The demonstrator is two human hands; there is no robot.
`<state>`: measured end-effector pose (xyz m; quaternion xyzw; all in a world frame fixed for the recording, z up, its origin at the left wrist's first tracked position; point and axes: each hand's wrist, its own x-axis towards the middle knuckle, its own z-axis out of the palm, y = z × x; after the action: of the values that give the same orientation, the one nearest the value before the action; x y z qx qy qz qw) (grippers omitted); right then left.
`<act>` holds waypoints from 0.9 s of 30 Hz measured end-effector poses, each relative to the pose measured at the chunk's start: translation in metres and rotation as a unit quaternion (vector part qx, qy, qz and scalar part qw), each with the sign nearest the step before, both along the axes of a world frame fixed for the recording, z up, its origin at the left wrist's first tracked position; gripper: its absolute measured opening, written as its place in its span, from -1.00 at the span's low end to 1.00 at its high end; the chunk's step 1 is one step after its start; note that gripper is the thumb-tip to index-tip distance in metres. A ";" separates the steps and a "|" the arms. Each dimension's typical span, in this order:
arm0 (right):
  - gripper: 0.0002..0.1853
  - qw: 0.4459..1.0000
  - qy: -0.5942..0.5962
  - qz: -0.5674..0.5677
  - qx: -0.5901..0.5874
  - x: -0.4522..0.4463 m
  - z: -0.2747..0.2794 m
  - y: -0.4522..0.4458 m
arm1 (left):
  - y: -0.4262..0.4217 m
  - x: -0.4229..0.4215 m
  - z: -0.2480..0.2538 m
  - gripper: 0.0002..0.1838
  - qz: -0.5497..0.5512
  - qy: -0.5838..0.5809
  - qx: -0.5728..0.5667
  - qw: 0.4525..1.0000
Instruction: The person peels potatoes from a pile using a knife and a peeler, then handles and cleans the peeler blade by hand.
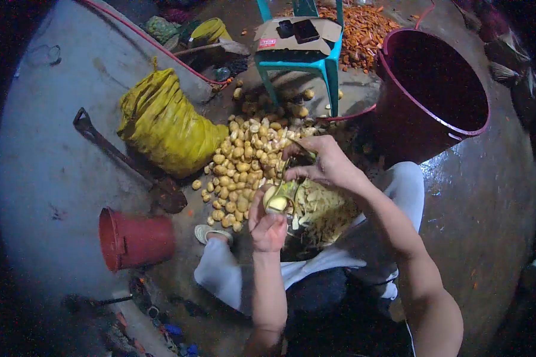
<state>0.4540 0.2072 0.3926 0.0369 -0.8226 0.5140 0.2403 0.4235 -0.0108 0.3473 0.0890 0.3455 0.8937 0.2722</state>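
Note:
My left hand (267, 228) is closed round a potato (276, 204), whose pale flesh shows between the fingers. Just above and to the right, my right hand (320, 162) has its fingers curled, with something dark and greenish between them that I cannot make out. A thin yellow-green piece (289, 189) lies between the two hands, touching the potato; its kind is unclear. Beneath the hands is a heap of pale peelings (321, 208). Beyond them spreads a pile of potatoes (239, 169) on the floor.
A full yellow sack (164, 122) and a shovel (116, 149) lie left of the potatoes. A red bucket (140, 239) stands nearer. At the back are a teal chair (332, 74) with cardboard (280, 44) on it, a large dark-red tub (399, 113) and an orange heap (363, 33).

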 end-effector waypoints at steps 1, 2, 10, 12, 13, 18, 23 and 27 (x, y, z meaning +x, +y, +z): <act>-0.56 0.999 -0.007 -0.047 -0.013 -0.007 -0.012 0.005 | 0.000 -0.001 0.002 -0.32 -0.011 0.017 0.001 1.000; -0.54 0.995 -0.016 -0.094 -0.027 -0.016 -0.033 0.015 | -0.004 0.001 0.002 -0.31 -0.022 0.032 0.000 0.999; -0.55 0.996 -0.039 -0.073 -0.031 -0.011 -0.023 0.013 | -0.004 0.002 -0.005 -0.37 -0.010 0.019 0.002 1.000; -0.53 0.987 -0.060 -0.109 -0.099 -0.021 -0.031 0.022 | -0.009 -0.004 -0.019 -0.40 -0.027 -0.021 0.073 0.997; -0.53 0.993 -0.031 -0.075 -0.089 -0.018 -0.028 0.021 | -0.011 -0.007 -0.023 -0.40 -0.060 -0.052 0.108 0.991; -0.64 0.984 -0.111 -0.046 -0.129 -0.011 -0.027 0.006 | -0.009 -0.008 -0.026 -0.40 -0.035 -0.076 0.124 0.989; -0.53 0.995 -0.036 -0.031 -0.090 -0.021 -0.038 0.016 | 0.011 0.003 0.007 -0.50 -0.025 -0.140 0.108 0.984; -0.62 0.991 -0.106 0.013 -0.077 -0.024 -0.037 -0.004 | 0.015 -0.009 -0.016 -0.56 0.020 -0.186 0.105 0.977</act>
<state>0.4298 0.2033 0.3557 -0.0255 -0.8008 0.5801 0.1468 0.4146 0.0040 0.3310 -0.0581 0.1948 0.9312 0.3026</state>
